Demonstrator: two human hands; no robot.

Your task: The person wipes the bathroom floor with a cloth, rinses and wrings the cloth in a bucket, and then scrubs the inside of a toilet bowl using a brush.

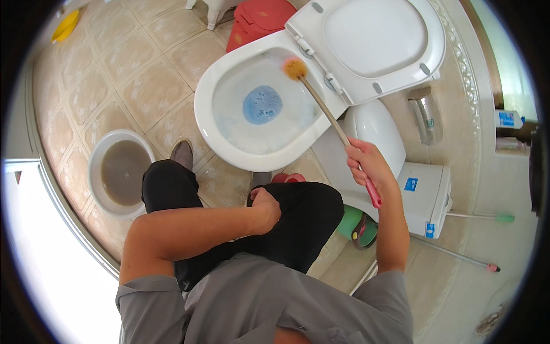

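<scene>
My right hand (pixel 369 166) is wrapped round the handle of a toilet brush (pixel 326 109). The brush has a long metal-coloured shaft, a pink grip end and a round orange-yellow bristle head. Its head is at the inner rear side of the white toilet bowl (pixel 213 123), close to the seat hinge. Blue water (pixel 263 105) with some foam lies in the bowl. Across my thigh, my left hand (pixel 266 211) rests on the knee of my black trousers, its fingers curled in and nothing visible in them.
The toilet lid and seat (pixel 375 34) are raised. A white basin (pixel 94 178) of murky water stands on the tiled floor beside my left foot. Behind the bowl is a red bin (pixel 260 20); green slippers (pixel 349 221) lie near the white cistern (pixel 421 195). Long-handled tools (pixel 458 256) lean nearby.
</scene>
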